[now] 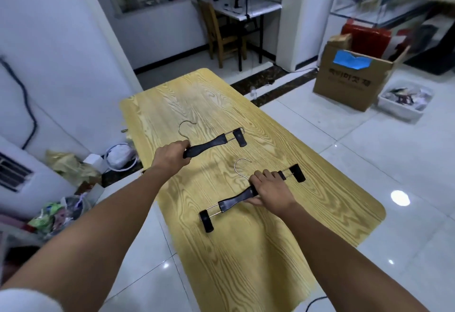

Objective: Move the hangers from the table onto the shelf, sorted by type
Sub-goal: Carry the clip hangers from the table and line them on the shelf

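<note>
Yellow table, swirling wood grain all over. Far hanger black, near hanger black too, both with silvery hooks. Brown box wears a blue patch; floor in white tiles.

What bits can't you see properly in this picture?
Head view only:
- far hanger, left end: hidden under the left hand.
- near hanger, middle: covered by the right hand.
- glass shelves, top right: blurred.
- print on the cardboard box: too blurry to read.

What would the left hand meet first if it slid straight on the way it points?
Likely the hook of the far hanger that the left hand holds; beyond it only bare table to its far edge, though depth is unclear.
</note>
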{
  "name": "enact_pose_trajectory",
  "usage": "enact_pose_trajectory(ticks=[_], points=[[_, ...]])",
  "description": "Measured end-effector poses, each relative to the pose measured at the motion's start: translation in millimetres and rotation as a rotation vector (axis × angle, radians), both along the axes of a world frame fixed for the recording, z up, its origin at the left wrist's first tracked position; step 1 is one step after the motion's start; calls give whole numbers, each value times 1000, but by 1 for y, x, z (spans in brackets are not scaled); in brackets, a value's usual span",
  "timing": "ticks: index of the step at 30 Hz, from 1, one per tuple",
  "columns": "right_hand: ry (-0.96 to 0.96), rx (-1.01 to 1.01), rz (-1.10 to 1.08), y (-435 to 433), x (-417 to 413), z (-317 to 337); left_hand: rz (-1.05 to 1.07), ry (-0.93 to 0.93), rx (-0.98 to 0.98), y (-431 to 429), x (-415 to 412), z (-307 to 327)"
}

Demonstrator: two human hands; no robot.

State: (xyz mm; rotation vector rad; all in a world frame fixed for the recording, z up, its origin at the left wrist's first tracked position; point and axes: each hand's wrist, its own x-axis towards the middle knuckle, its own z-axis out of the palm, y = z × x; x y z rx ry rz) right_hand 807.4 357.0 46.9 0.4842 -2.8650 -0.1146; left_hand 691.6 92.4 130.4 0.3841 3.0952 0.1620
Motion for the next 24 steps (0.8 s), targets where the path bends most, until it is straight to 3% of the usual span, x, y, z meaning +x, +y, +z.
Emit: enact_pose_trajectory(ticks=[13,24], points=[[309,-79,425,-140,-19,92,365,73,-42,-148,107,64],[380,-168,792,-312,32,142,686,122,-121,-277,258,111]])
